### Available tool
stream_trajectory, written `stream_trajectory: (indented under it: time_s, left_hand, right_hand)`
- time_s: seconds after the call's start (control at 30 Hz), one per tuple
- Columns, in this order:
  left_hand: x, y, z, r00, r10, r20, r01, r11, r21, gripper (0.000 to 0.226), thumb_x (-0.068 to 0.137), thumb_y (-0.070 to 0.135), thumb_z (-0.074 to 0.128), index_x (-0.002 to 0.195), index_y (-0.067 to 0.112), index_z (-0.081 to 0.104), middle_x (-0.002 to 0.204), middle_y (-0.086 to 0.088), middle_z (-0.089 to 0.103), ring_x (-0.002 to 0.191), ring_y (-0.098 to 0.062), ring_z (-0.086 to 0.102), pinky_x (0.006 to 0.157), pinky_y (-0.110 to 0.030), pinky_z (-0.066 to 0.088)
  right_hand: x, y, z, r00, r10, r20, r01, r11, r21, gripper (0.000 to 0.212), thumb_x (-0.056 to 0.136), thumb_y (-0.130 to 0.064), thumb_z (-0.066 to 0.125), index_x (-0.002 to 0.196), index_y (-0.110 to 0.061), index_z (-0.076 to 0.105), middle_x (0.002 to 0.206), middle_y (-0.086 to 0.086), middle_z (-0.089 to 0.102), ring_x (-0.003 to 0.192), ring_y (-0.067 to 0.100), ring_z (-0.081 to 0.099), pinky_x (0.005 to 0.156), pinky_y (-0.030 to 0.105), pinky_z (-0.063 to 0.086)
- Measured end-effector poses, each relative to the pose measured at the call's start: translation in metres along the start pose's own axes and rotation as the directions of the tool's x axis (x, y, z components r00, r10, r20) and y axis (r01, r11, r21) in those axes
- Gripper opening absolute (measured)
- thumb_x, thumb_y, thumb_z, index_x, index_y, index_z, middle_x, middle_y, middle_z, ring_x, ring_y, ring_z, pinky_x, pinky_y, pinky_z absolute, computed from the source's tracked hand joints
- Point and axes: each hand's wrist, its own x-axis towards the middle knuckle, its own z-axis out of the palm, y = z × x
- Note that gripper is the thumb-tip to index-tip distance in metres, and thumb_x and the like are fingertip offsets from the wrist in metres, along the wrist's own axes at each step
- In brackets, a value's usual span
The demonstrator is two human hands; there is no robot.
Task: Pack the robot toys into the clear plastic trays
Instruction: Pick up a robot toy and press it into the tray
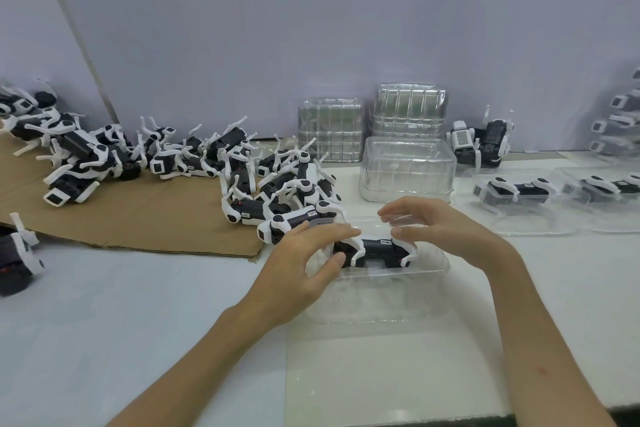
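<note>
A black-and-white robot dog toy [375,251] lies on its side in a clear plastic tray [374,305] at the table's middle. My left hand [304,263] rests on the toy's left end, fingers spread over its head and thumb against the tray wall. My right hand [440,230] hovers over the toy's right end with straight fingers touching the tray's upper rim. A big heap of the same toys [273,184] lies just behind, spilling over brown cardboard [138,215].
Stacks of empty clear trays [330,128] [408,111] stand against the wall, with one upturned tray [407,168] before them. Packed trays [516,198] [609,191] lie at the right. A loose toy [17,253] lies at the left edge.
</note>
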Motion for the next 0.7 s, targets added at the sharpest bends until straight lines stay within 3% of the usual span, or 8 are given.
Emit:
stream_trajectory:
  time_s: [0.2, 0.37, 0.47, 0.53, 0.57, 0.63, 0.7]
  left_hand:
    - [-0.001, 0.0, 0.001, 0.999, 0.022, 0.047, -0.027, 0.995, 0.096, 0.039, 0.095, 0.048, 0.043, 0.103, 0.035, 0.078, 0.12, 0.023, 0.06, 0.121, 0.008, 0.047, 0.109, -0.028, 0.024]
    - [-0.002, 0.0, 0.001, 0.997, 0.01, 0.074, -0.019, 0.991, 0.13, 0.043, 0.096, 0.054, 0.037, 0.107, 0.04, 0.076, 0.123, 0.03, 0.052, 0.123, 0.012, 0.038, 0.108, -0.016, 0.017]
    - [-0.004, -0.004, 0.004, 0.994, 0.027, 0.107, -0.041, 0.99, 0.132, 0.045, 0.1, 0.053, 0.031, 0.118, 0.042, 0.07, 0.136, 0.029, 0.048, 0.135, 0.01, 0.03, 0.113, -0.017, 0.012]
    - [-0.003, -0.005, 0.005, 0.994, 0.013, 0.111, -0.019, 0.999, 0.05, 0.041, 0.103, 0.047, 0.03, 0.125, 0.04, 0.065, 0.145, 0.022, 0.046, 0.144, 0.003, 0.025, 0.117, -0.019, 0.012]
    - [-0.002, -0.004, 0.005, 0.995, -0.006, 0.097, 0.008, 1.0, -0.026, 0.037, 0.105, 0.044, 0.031, 0.125, 0.04, 0.062, 0.147, 0.021, 0.045, 0.146, 0.0, 0.025, 0.117, -0.019, 0.015]
    - [0.0, -0.002, 0.003, 0.999, -0.027, 0.029, 0.031, 0.988, -0.153, 0.033, 0.105, 0.042, 0.031, 0.123, 0.035, 0.057, 0.144, 0.022, 0.046, 0.143, -0.005, 0.034, 0.11, -0.014, 0.025]
    - [0.0, -0.004, -0.002, 0.999, -0.026, -0.043, 0.021, 0.992, -0.125, 0.035, 0.105, 0.041, 0.03, 0.116, 0.029, 0.06, 0.137, 0.026, 0.048, 0.14, -0.005, 0.038, 0.105, -0.011, 0.029]
  right_hand:
    - [0.0, 0.002, 0.001, 1.0, 0.013, -0.008, -0.013, 1.0, -0.016, 0.027, 0.088, -0.025, 0.075, 0.112, -0.036, 0.07, 0.115, -0.013, 0.07, 0.111, -0.004, 0.062, 0.099, 0.025, 0.046]
    - [-0.001, -0.002, 0.002, 0.999, 0.034, 0.002, -0.034, 0.999, -0.041, 0.027, 0.087, -0.025, 0.075, 0.111, -0.037, 0.07, 0.116, -0.014, 0.07, 0.114, -0.003, 0.06, 0.105, 0.03, 0.045]
    - [-0.001, -0.013, 0.006, 0.993, -0.006, -0.117, -0.031, 0.949, -0.312, 0.027, 0.09, -0.025, 0.072, 0.114, -0.035, 0.068, 0.122, -0.015, 0.064, 0.12, 0.003, 0.055, 0.1, 0.026, 0.039]
    - [-0.004, -0.027, 0.017, 0.963, -0.166, -0.21, 0.045, 0.873, -0.486, 0.029, 0.091, -0.025, 0.07, 0.119, -0.032, 0.066, 0.126, -0.014, 0.06, 0.12, 0.005, 0.052, 0.102, 0.023, 0.036]
    - [-0.008, -0.035, 0.027, 0.945, -0.249, -0.213, 0.117, 0.864, -0.49, 0.03, 0.092, -0.027, 0.068, 0.121, -0.032, 0.066, 0.126, -0.015, 0.059, 0.119, 0.002, 0.052, 0.103, 0.02, 0.035]
    - [-0.019, -0.045, 0.053, 0.938, -0.327, -0.116, 0.247, 0.864, -0.44, 0.037, 0.092, -0.038, 0.066, 0.128, -0.038, 0.061, 0.128, -0.022, 0.056, 0.116, -0.006, 0.051, 0.101, 0.013, 0.035]
    - [-0.031, -0.045, 0.075, 0.956, -0.294, 0.001, 0.263, 0.855, -0.447, 0.053, 0.089, -0.051, 0.065, 0.14, -0.046, 0.048, 0.134, -0.027, 0.052, 0.121, -0.008, 0.046, 0.102, 0.013, 0.035]
